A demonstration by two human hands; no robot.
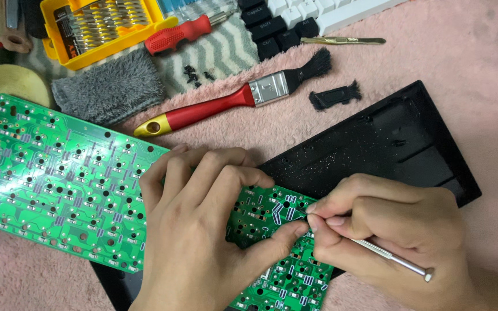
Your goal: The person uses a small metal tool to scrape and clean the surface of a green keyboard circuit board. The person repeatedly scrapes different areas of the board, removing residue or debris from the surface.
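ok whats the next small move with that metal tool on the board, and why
Probably ease the tool tip gently under the part it touches on the green board. The right hand pinches it like a pen at that spot, and the left hand presses the board flat.

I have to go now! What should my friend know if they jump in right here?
Left hand: presses down on the green circuit board, fingers curled beside the work spot.
Right hand: pinches a thin metal tool, its tip on the board between both hands.
The board lies partly over the black keyboard case on a pink fluffy cloth.
Nearby: red-handled brush, red screwdriver, yellow bit case, small black screws, grey cloth.
Done: board is out of the case. Left: the poking at the board is in progress.
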